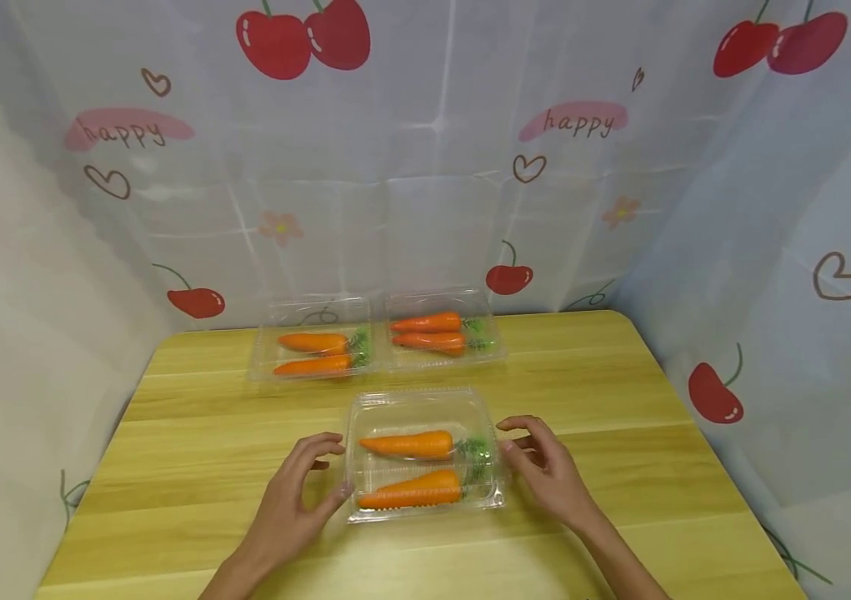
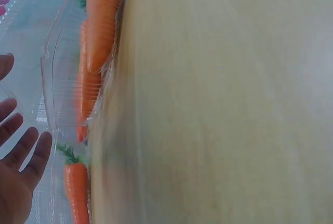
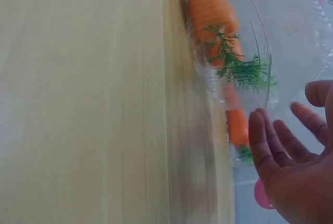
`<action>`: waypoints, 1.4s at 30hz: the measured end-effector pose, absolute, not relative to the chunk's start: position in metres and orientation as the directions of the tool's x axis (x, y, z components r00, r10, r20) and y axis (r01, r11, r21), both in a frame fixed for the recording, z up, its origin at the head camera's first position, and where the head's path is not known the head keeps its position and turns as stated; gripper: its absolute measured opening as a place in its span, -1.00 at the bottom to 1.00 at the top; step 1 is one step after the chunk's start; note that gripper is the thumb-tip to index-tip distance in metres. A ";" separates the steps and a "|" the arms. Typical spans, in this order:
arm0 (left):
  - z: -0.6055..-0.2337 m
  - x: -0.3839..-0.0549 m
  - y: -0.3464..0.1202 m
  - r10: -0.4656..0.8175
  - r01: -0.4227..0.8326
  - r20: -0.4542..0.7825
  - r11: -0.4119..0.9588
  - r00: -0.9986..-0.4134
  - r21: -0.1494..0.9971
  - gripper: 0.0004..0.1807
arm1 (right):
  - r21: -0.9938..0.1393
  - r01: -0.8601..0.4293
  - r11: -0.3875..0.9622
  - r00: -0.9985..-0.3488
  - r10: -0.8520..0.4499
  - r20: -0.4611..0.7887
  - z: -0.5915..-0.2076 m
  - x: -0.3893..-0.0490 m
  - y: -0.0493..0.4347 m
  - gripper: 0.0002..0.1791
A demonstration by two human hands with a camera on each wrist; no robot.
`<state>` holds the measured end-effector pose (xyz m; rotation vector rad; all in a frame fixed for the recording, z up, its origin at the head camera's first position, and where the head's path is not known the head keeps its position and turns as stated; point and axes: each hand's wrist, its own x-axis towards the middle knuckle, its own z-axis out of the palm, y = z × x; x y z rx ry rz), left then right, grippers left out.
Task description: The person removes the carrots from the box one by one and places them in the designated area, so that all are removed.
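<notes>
I'm reading "happy" twice on the curtain (image 1: 436,225) behind the wooden surface (image 1: 605,400). The front clear container (image 1: 413,410) is lying between the left hand (image 1: 299,487) and right hand (image 1: 548,472), both angling inward, fingers apart and loosely bent, left thumb perhaps touching. Two carrots (image 1: 413,490) are lying inside.

Wood-grain table (image 1: 590,400), pale cherry-print backdrop (image 1: 433,208)

Left hand (image 1: 292,498), right hand (image 1: 549,477), facing inward, both apparently relaxed

Head view looks forward and down; nearer wrist views share the front container (image 1: 417,408).
</notes>
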<state>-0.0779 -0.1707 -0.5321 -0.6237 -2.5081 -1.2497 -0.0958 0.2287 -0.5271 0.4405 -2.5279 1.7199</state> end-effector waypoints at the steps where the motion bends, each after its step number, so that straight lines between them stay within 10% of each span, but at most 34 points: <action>1: -0.532 -0.079 -0.171 0.256 0.490 0.420 0.529 -0.870 0.693 -0.54 | -0.893 -0.296 0.339 -0.950 -0.201 0.239 -0.528 -0.097 0.229 -0.68; 11: -0.527 -0.096 -0.166 0.216 0.501 0.453 0.435 -0.865 0.748 -0.68 | -0.848 -0.465 0.254 -0.884 -0.187 0.428 -0.526 -0.110 0.223 -0.66; 26: -0.510 -0.150 -0.158 0.060 0.544 0.554 0.304 -0.830 0.782 -0.82 | -0.896 -0.395 0.202 -0.918 -0.067 0.390 -0.504 -0.162 0.213 -0.85; 42: -0.491 -0.206 -0.149 -0.048 0.410 0.422 0.159 -0.905 0.898 -0.80 | -0.935 -0.338 0.109 -0.941 -0.051 0.334 -0.505 -0.197 0.205 -0.59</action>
